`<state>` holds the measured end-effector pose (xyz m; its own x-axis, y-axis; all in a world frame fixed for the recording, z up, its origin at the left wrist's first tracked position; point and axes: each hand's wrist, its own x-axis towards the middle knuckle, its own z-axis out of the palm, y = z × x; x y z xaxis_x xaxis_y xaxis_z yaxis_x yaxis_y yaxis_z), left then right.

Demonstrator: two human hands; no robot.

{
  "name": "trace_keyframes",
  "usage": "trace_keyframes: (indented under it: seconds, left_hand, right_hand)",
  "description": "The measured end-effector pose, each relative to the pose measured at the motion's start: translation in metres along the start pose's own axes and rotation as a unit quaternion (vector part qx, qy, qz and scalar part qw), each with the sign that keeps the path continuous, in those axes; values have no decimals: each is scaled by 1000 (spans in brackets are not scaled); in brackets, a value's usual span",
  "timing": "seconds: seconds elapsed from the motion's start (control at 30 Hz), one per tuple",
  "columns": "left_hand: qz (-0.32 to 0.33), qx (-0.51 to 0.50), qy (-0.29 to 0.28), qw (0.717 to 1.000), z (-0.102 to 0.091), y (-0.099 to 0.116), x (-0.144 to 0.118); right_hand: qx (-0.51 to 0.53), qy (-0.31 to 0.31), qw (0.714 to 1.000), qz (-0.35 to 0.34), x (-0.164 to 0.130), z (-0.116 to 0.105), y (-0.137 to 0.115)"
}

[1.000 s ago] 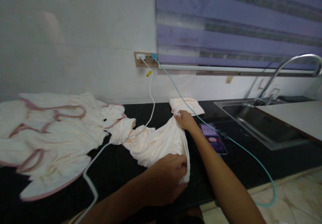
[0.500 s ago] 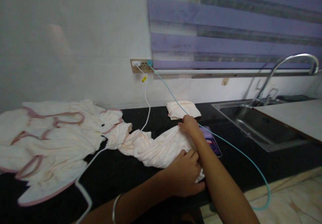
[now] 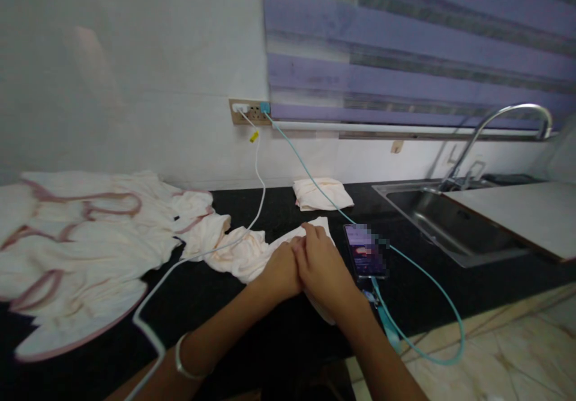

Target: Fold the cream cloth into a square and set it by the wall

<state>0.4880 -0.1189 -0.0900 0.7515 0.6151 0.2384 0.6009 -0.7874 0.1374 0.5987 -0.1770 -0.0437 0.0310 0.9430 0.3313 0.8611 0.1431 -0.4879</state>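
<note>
My left hand [image 3: 284, 269], below a white bangle [image 3: 180, 358], has its fingers curled on a stretch of white cloth [image 3: 320, 223] on the dark counter. Against it, my right hand [image 3: 320, 263] is closed, its fingers bent over the same cloth. The two hands touch, and their fingertips are partly hidden. To the left the cloth runs into a crumpled part [image 3: 234, 251], beside a spread white garment with pink trim [image 3: 103, 239]; whether they are one piece I cannot tell. A folded white cloth [image 3: 321, 194] lies behind my hands.
Right of my hands lies a phone [image 3: 364, 251] with its screen lit. A teal cable [image 3: 432, 269] loops over the counter's front edge; a white cable [image 3: 180, 266] crosses the cloth. Both run to a wall socket [image 3: 254, 113]. A sink [image 3: 450, 221] with a tap is at right.
My right hand has come back from the cloth's far edge to meet my left hand. The cloth's right end is now flatter and narrower. The phone shows more fully.
</note>
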Motion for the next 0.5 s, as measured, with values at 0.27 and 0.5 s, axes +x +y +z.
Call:
trace_keyframes:
  seconds: [0.27, 0.5]
  left_hand:
    - [-1, -11, -40, 999, -5, -3, 2]
    - [-49, -180, -82, 979, 1, -22, 50]
  right_hand:
    - [-45, 71, 996, 34, -50, 40, 39]
    - [-78, 97, 991, 48, -66, 42, 39]
